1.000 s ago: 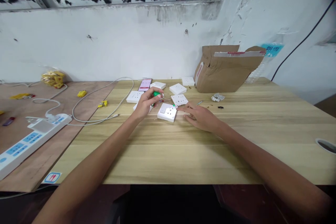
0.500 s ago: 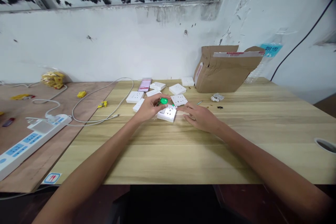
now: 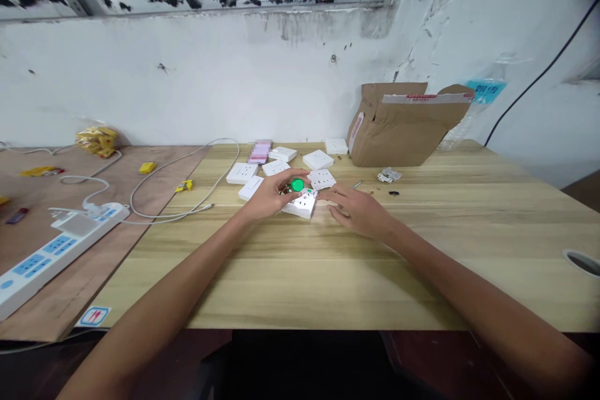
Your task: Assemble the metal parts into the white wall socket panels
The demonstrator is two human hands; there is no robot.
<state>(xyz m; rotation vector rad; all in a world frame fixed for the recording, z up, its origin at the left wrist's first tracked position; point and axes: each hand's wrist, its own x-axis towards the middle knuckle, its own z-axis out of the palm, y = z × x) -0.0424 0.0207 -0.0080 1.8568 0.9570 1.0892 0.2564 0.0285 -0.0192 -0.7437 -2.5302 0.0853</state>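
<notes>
Item: white square plastic socket.
My left hand: clamped on a green round-ended handle over it. My right hand: fingers apart, at its right edge.

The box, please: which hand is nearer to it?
Right: the right hand is in front of the box, slightly to its left; the left hand is farther left.

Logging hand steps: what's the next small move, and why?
Probably ease the left hand back slightly. Its fingers hold the green-topped tool and cover part of the white socket, so the tool's contact is unclear. The right hand has its fingertips at the socket's right edge, seemingly placed to steady it.
</notes>
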